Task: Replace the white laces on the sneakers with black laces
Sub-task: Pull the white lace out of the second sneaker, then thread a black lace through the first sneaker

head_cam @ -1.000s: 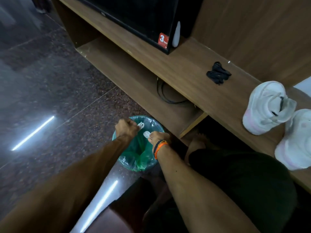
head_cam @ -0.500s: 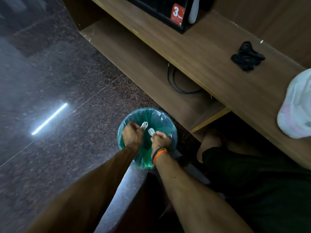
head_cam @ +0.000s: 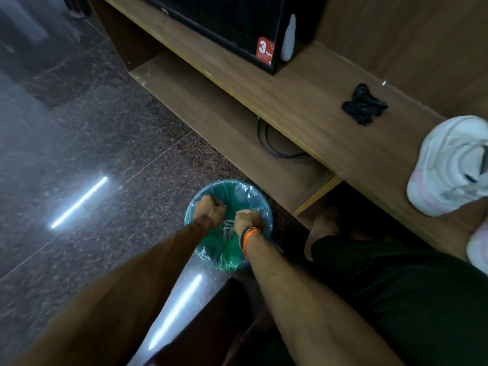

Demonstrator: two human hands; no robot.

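Floor (head_cam: 79,128): dark speckled stone tiles, glossy, two bright strip reflections on it. Wooden unit (head_cam: 303,101) runs diagonally across the upper right, with an open lower shelf (head_cam: 211,109) below the top board; a black cable (head_cam: 274,146) loops on that shelf. Black screen (head_cam: 224,19) stands on the top board, red sticker with a "3" at its lower corner; a slim white object (head_cam: 288,38) leans just beside that corner, identity not readable. Person seated, dark shorts (head_cam: 409,299) at lower right, bare foot (head_cam: 320,231) tucked under the unit's edge. Sneakers: one white sneaker (head_cam: 449,165) rests on the top board at the right edge of view, no lace visible through its eyelets from here; a second white sneaker (head_cam: 479,247) is cut off by the frame below it. Bin (head_cam: 258,196): small, round, lined with a green bag, on the floor just in front of the unit. Both forearms reach down into its mouth. Left hand (head_cam: 208,208) curled into a fist over the bin; whether it grips anything cannot be told. Right hand (head_cam: 247,220), orange and black bands at the wrist, likewise fisted; contents cannot be told. White laces (head_cam: 228,229) lie inside the bin between and below the two hands. Black laces (head_cam: 364,105) sit bundled on the top board, well apart from the hands, between screen and sneaker
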